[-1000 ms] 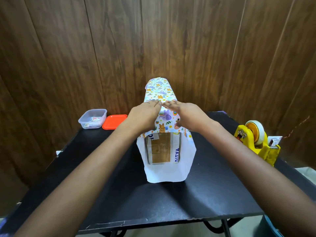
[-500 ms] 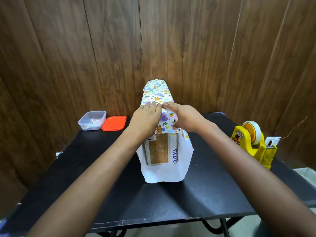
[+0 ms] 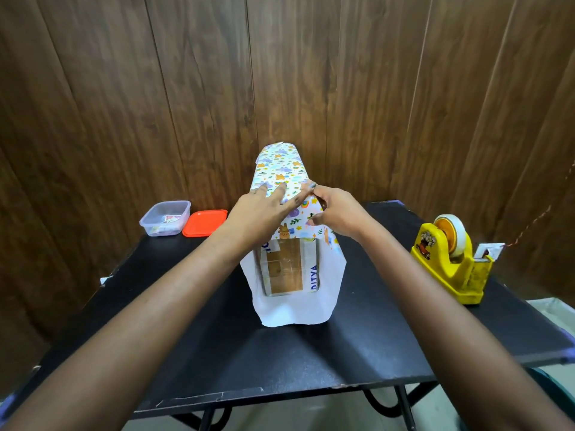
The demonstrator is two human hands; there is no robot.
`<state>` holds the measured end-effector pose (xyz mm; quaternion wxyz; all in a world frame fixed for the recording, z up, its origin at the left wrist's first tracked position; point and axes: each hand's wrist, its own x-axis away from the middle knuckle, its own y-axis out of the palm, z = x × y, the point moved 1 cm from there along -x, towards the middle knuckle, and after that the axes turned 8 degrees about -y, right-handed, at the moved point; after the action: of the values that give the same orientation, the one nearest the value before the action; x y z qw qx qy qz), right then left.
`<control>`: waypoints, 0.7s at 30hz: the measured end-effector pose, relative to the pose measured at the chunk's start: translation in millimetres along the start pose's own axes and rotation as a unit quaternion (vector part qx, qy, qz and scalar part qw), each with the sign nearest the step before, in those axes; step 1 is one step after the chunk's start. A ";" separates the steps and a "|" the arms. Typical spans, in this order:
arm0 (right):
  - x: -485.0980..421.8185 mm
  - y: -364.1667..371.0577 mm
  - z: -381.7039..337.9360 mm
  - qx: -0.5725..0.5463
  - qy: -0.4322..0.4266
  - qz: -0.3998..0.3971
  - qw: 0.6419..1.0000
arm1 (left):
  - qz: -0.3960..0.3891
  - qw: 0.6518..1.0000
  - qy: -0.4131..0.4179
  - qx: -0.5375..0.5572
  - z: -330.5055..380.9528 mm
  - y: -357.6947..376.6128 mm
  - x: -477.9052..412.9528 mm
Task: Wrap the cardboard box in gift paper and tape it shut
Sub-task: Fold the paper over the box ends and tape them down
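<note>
A long cardboard box (image 3: 287,269) lies on the black table (image 3: 217,353), pointing away from me. Colourful animal-print gift paper (image 3: 280,168) covers its top and sides, and the paper's white underside sticks out past the near open end. My left hand (image 3: 261,209) rests flat on the top of the paper, fingers spread and straight. My right hand (image 3: 334,213) sits on the right top edge, its fingers curled and its fingertips pressing the paper near the seam. Whether it pinches the paper or a piece of tape, I cannot tell.
A yellow tape dispenser (image 3: 451,259) with a roll stands at the table's right edge. At the back left sit a clear plastic tub (image 3: 165,217) and its orange lid (image 3: 205,222). A wood-panel wall rises close behind the table.
Both hands have slid a little farther along the top of the wrapped box. The left hand's fingers have spread out flat; the right fingertips now press at the seam.
</note>
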<state>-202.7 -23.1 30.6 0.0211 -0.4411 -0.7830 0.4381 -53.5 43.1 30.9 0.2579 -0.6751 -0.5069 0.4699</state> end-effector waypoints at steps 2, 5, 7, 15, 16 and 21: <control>-0.3 1.9 0.0 0.001 0.006 0.007 1.000 | -0.004 1.000 0.005 -0.009 -1.8 2.0 -0.2; 0.2 3.4 -0.1 -0.012 0.008 0.012 1.000 | -0.006 1.000 0.011 -0.012 -1.6 1.7 0.5; 4.7 1.5 0.3 -0.080 0.011 0.007 0.997 | -0.006 1.000 0.016 -0.012 -0.4 -1.0 2.7; 67.5 -43.6 77.5 -0.235 0.117 0.195 0.945 | 0.005 0.999 0.025 -0.038 -0.8 -1.7 3.7; 73.8 -49.0 89.5 -0.211 0.132 0.219 0.943 | 0.007 0.999 0.026 -0.042 -2.1 -0.3 3.8; 107.3 -86.1 144.8 0.135 0.252 0.320 0.903 | 0.013 0.998 0.028 -0.049 0.8 2.4 0.0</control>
<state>-386.7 -63.2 -35.8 0.1356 -0.7564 -0.5015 0.3974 -53.2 42.1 28.6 0.2325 -0.7064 -0.5132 0.4284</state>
